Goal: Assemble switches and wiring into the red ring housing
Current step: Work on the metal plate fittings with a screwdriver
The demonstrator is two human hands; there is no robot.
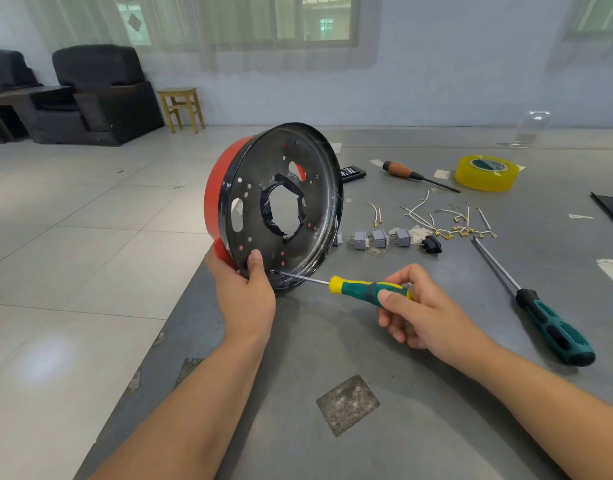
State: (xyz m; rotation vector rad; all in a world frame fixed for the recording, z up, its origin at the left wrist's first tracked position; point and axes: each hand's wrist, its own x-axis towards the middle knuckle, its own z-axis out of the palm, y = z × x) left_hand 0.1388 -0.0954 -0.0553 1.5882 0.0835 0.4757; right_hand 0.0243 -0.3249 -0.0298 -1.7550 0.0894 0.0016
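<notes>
Red housing (217, 199) stood on edge at the near left of the grey table (419, 427), its black plate (281, 202) facing right, gripped at the bottom rim by the left hand (246, 296), thumb pressed on the plate. The right hand (419, 313) pinched a small screwdriver (364, 289), tip at a screw near the lower rim. Switches (381, 239) and wires (447, 220) lay untouched to the far right; if the tip slipped off the screw, it would likely jab the thumb just beside it.

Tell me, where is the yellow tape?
The yellow tape lies far right on the grey table, just right of the wooden-handled screwdriver, beyond the wires.
</notes>
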